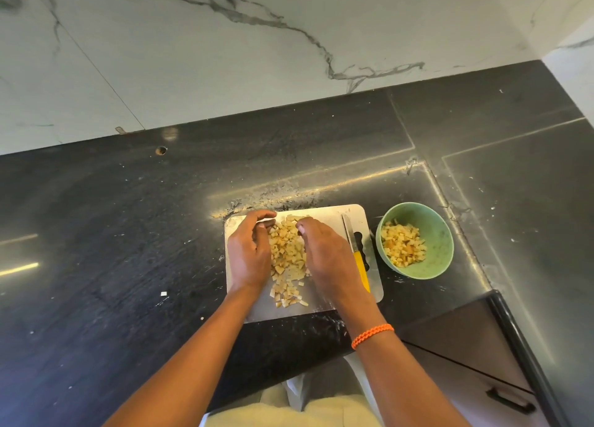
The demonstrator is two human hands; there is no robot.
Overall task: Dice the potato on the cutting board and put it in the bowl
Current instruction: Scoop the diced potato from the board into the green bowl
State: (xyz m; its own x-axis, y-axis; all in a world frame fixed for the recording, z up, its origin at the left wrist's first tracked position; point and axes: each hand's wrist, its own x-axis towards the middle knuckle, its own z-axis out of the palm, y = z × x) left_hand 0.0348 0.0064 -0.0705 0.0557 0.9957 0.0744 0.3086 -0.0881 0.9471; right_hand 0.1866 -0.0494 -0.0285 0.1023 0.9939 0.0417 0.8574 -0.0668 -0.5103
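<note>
**One head-worn camera looking down over the worktop**

A single wide-angle view is looking forward and steeply down from the person's head, so both forearms are entering from the bottom edge and reaching away from the lens. The left hand (249,256) and right hand (328,259) are sitting just below the centre, fairly near. The cutting board (321,311) is lying under them, and the bowl (440,233) is showing just right of the right hand. Beyond the hands, the dark counter (112,217) is running back to a marble wall (225,57) filling the top. Straight lines are bending toward the edges. No second view is sharing the scene.
</note>
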